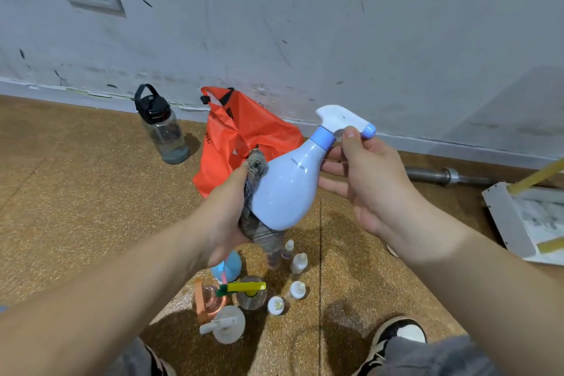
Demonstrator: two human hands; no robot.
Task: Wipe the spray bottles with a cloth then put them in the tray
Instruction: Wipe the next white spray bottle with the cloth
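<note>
- My right hand (366,180) pinches the bottle (287,186) by its neck, mid-frame, tilting the body toward the cloth.
- My left hand (225,214) grips the cloth (256,168), pressed to the bottle's left side for wiping.
- The tray (503,217) lies at the right edge; other bottles (299,262) stand on the floor below.

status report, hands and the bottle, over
Left hand grips cloth against white spray bottle. Right hand holds it by the neck, in mid-air. Tray to the right, nothing in between.
</note>
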